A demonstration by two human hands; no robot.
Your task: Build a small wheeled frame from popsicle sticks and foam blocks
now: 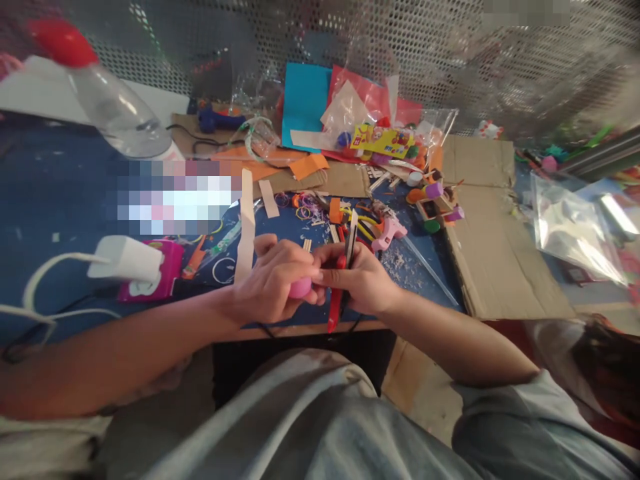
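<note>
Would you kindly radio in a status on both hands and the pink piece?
Left hand closed on pink piece. Right hand holding red utility knife, silver end pointing away from body. Pink glue gun just beyond right hand.

Table surface [55, 160]: bottle [120, 113] toward far left corner. Nearer the front edge, charger [125, 259] seated in power socket [171, 267]. Long paper strip [245, 220] right of the socket; short paper strip [269, 199] just beside it, on the right. Toward far edge, packet [385, 141] overlapping paper sheets [307, 100]. Glue gun [391, 231] right of centre, nearer than the packet; clear rod [427, 268] to its right, slanting toward the front edge. Cardboard sheet [500, 253] farther right, reaching the front edge.
</note>
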